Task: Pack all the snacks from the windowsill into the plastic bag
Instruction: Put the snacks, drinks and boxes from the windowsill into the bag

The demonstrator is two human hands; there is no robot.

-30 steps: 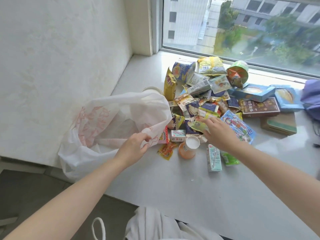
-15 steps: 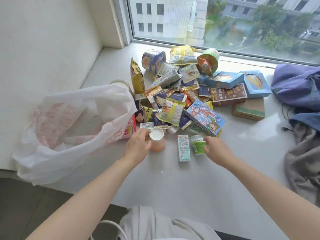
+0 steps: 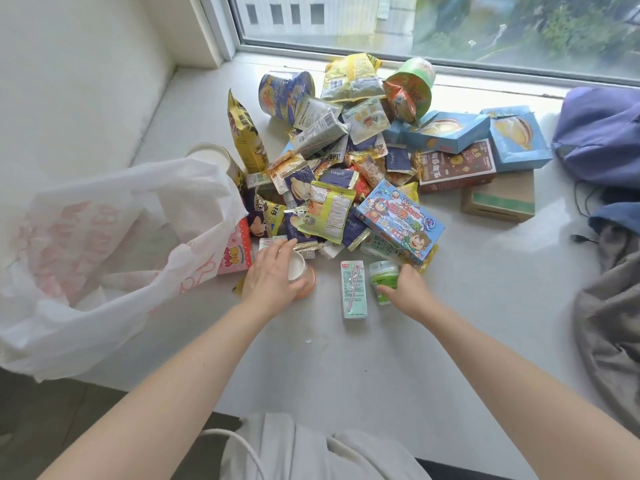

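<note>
Left fingers [image 3: 278, 251] now curl round half-hidden cup [image 3: 298, 269]; right fingers [image 3: 403, 271] grip green bottle [image 3: 382, 276].

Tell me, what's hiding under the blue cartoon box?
Under the blue cartoon box a white-and-green pack and a yellow wrapper peek out. A dark blue packet slips under its left edge. Anything further beneath is covered.
</note>
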